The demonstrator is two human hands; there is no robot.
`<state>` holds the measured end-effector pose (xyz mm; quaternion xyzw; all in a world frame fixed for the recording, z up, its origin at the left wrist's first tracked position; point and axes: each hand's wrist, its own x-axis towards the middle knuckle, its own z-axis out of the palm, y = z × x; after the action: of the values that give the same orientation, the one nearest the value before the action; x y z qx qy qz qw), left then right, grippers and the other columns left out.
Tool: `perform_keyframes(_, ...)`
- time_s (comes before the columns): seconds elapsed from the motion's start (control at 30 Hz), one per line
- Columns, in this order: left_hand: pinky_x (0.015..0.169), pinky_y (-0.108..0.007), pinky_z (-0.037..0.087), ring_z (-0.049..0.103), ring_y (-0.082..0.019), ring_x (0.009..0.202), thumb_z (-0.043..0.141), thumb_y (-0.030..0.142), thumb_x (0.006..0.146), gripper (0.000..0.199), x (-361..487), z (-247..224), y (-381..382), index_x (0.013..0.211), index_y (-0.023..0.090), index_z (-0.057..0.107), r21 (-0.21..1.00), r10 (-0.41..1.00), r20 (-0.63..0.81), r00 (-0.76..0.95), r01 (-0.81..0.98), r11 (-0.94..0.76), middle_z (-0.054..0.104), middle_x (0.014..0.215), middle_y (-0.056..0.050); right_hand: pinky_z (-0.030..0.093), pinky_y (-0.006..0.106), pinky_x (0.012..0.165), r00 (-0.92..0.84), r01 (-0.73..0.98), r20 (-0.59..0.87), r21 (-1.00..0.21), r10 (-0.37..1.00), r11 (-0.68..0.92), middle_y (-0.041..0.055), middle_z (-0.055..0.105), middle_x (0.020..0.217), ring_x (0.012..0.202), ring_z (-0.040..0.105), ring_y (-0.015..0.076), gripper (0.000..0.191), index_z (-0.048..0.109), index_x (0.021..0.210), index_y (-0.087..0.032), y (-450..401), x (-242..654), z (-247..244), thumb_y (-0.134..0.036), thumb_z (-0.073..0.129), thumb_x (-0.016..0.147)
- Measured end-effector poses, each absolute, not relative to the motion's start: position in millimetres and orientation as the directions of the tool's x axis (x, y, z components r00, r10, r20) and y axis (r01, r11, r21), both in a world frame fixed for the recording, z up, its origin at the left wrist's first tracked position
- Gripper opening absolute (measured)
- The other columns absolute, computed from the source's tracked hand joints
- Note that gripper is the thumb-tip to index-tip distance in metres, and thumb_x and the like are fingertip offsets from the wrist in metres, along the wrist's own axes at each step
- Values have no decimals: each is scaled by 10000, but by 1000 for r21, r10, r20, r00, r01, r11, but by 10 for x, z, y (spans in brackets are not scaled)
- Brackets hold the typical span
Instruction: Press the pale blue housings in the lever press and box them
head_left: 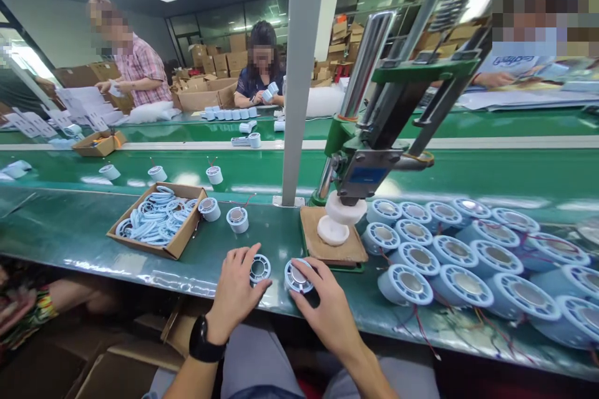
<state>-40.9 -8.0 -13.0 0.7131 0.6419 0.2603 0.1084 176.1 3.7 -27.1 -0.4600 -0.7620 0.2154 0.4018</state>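
Note:
My left hand (238, 290), with a black watch on its wrist, holds a light-blue slotted ring (260, 268) between thumb and fingers, and the table shows through its middle. Beside it, my right hand (322, 296) grips a light-blue round housing (294, 277) with a silvery disc in its top, low over the table's front edge. The two parts are a small gap apart. Ahead and to the right stands a green hand press (369, 168). A white round cup (333, 232) sits on its base, below a white pressing head (345, 207).
A cardboard box (175, 249) of blue rings lies at the left, with loose housings (238, 219) near it. Rows of wired housings (463, 287) cover the right side. A grey post (299, 75) rises behind. Across the green conveyor (187, 159), other people handle parts.

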Motion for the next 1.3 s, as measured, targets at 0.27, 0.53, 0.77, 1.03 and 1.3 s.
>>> perform_keyframes(0.27, 1053, -515, 417, 539, -297, 1195, 690, 272, 820, 544, -385, -91, -53, 1342, 247, 539, 637, 967, 253, -42, 759, -134, 638, 1278, -90, 556, 328, 959, -184, 487, 448, -732, 875, 477, 82, 608, 1244, 1118, 629, 207, 468, 566, 1322, -222, 53, 1618, -293, -240, 616, 857)
perform_keyframes(0.53, 1022, -446, 486, 601, -274, 1147, 726, 233, 752, 719, 69, 113, -97, 1412, 246, 440, 713, 959, 282, 0, 669, -209, 636, 1234, -88, 561, 327, 951, -140, 509, 494, -708, 858, 490, 95, 565, 1364, 1181, 622, 213, 618, 427, 1439, -190, 77, 1527, -455, -167, 510, 827)
perform_keyframes(0.77, 987, -422, 499, 586, -270, 1143, 701, 174, 760, 666, 141, 143, -60, 1379, 247, 468, 701, 969, 248, 4, 689, -182, 612, 1212, -84, 564, 313, 941, -144, 486, 493, -720, 858, 495, 57, 613, 1301, 1146, 639, 191, 708, 332, 1495, -230, 72, 1549, -412, -130, 510, 818)
perform_keyframes(1.03, 1095, -472, 419, 495, -289, 1307, 578, 255, 878, 591, 190, -45, -113, 1445, 208, 419, 779, 977, 212, 28, 599, -186, 530, 1398, -136, 540, 383, 1015, -231, 463, 463, -721, 855, 516, 103, 579, 1341, 1201, 603, 218, 558, 485, 1419, -191, 81, 1569, -465, -152, 493, 862)
perform_keyframes(1.3, 987, -409, 512, 667, -260, 1059, 729, 198, 699, 534, 143, 126, 141, 1223, 183, 627, 886, 999, 33, -39, 464, -12, 718, 1157, -71, 559, 432, 985, -437, 633, 645, -274, 627, 724, 99, 577, 1328, 1209, 588, 257, 546, 486, 1409, -239, 301, 2273, 891, -228, 590, 873)
